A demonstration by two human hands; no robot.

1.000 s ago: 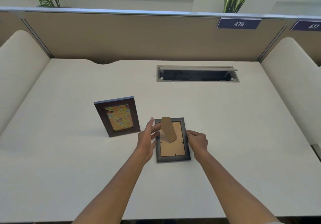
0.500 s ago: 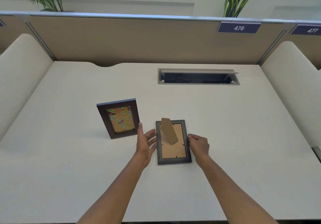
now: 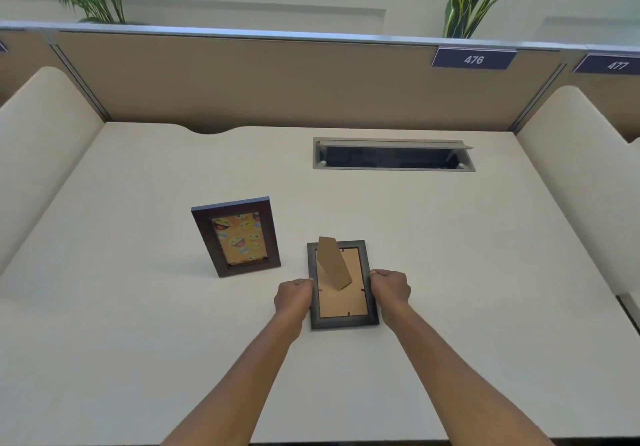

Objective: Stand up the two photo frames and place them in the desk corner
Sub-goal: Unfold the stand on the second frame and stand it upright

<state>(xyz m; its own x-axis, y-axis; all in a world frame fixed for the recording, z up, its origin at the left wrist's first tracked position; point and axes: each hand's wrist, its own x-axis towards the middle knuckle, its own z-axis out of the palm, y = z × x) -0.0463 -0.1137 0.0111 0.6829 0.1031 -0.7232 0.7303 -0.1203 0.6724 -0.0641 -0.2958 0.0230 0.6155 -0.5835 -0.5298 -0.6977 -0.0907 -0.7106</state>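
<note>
Second frame (image 3: 342, 286): laid face down between the hands, back stand (image 3: 334, 262) swung up. Left hand (image 3: 293, 298) curled, fingers pressed to the left edge; right hand (image 3: 390, 289) curled likewise on the right edge. Whether the frame is already pinched cannot be told.

First frame (image 3: 237, 236): upright, beyond and left of the left hand, not yet cornered.

Step judged: standing up the second frame. Next required: a lift by both edges, tipped onto its bottom edge and stand.
</note>
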